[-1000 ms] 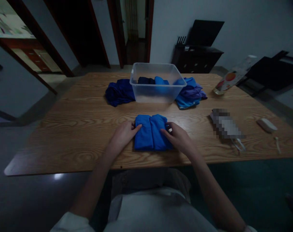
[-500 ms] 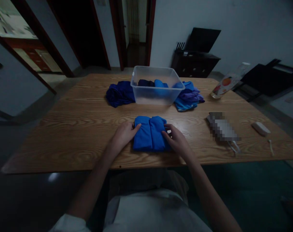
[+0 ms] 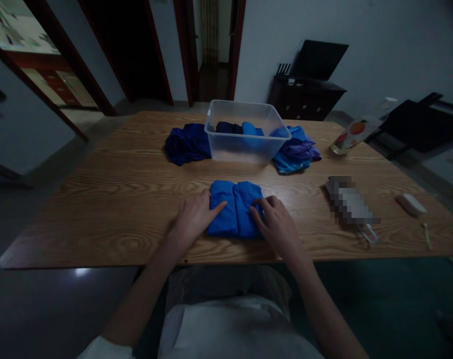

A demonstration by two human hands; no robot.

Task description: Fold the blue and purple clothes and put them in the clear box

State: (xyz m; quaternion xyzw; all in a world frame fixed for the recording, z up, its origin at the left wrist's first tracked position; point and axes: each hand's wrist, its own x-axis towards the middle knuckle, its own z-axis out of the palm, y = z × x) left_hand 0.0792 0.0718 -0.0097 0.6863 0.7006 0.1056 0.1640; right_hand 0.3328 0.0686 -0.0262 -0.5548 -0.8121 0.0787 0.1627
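Observation:
A folded blue garment (image 3: 235,212) lies on the wooden table in front of me, creased down its middle. My left hand (image 3: 197,214) is at its left edge, thumb laid across the top and the other fingers stretched out alongside. At the opposite edge, my right hand (image 3: 276,219) has its fingers curled and its thumb against the cloth, pinching that side. Behind the garment stands a clear plastic bin (image 3: 244,149) with dark and blue cloth items inside. Crumpled dark blue cloth (image 3: 189,144) sits left of the bin, and blue and purple cloth (image 3: 295,152) sits right of it.
On the right of the table (image 3: 110,214) are a tilted-looking clear bottle (image 3: 355,132), a partly pixelated packet (image 3: 349,202) with a white loop, and a small white case (image 3: 411,204) with a strap. The table's front edge runs just before my body.
My left hand's thumb reaches further onto the blue garment, with its fingers now along the edge. My right fingers have curled closer to the thumb. The view has shifted slightly.

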